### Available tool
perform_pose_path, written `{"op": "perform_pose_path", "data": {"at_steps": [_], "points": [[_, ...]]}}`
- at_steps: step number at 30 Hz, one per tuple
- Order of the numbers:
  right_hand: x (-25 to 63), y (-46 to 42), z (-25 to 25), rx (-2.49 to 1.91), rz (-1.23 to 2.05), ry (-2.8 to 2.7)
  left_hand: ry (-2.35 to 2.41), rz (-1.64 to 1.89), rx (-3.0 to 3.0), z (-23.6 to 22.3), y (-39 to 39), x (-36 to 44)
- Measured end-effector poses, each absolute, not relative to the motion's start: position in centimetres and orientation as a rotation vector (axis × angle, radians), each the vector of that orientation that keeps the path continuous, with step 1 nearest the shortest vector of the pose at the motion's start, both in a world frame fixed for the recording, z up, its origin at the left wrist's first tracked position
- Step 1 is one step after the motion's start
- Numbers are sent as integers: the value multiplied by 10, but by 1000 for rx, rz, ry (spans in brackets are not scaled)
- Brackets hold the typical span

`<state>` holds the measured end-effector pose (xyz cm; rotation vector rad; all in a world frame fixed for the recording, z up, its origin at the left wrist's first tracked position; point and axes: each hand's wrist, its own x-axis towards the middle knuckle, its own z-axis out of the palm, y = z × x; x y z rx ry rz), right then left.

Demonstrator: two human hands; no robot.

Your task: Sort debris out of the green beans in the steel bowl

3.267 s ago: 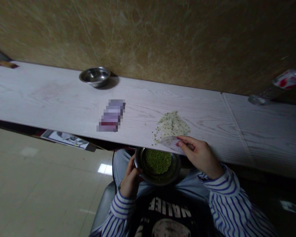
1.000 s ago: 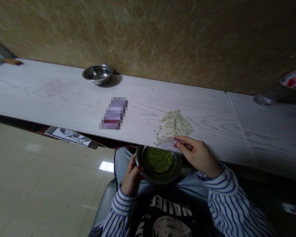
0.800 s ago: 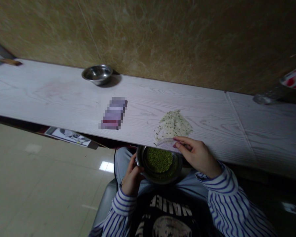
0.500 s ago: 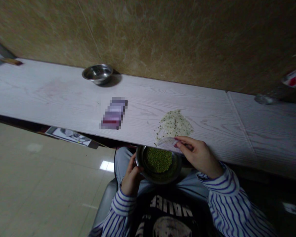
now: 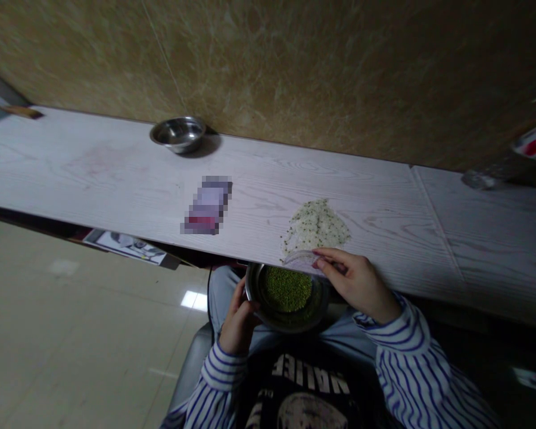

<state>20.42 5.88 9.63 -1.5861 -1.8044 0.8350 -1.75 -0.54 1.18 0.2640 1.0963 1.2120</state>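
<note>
My left hand (image 5: pixel 237 319) grips the rim of a steel bowl (image 5: pixel 317 313) half full of green beans (image 5: pixel 288 289), held at my lap just under the table's front edge. My right hand (image 5: pixel 357 283) pinches a small pale card (image 5: pixel 300 260) at the table edge, its far side touching a pile of mixed white grains and dark specks (image 5: pixel 315 224) on the pale wooden table (image 5: pixel 93 173). The card lies right above the bowl's far rim.
An empty steel bowl (image 5: pixel 177 133) stands at the back by the brown wall. A blurred-out flat object (image 5: pixel 206 205) lies mid-table. A clear bottle with a red label (image 5: pixel 513 156) lies at the far right. A wooden-handled item (image 5: pixel 21 111) sits far left. Tiled floor at left.
Almost nothing has changed. My right hand and the card have shifted slightly along the near edge of the grain pile; my left hand keeps the bowl in the same place.
</note>
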Motion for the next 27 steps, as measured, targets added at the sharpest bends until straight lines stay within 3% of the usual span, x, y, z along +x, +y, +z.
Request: {"op": "perform_pose_path", "data": {"at_steps": [27], "points": [[204, 62, 95, -1597, 741, -1791, 1136, 1187, 296, 16, -4, -19]]}}
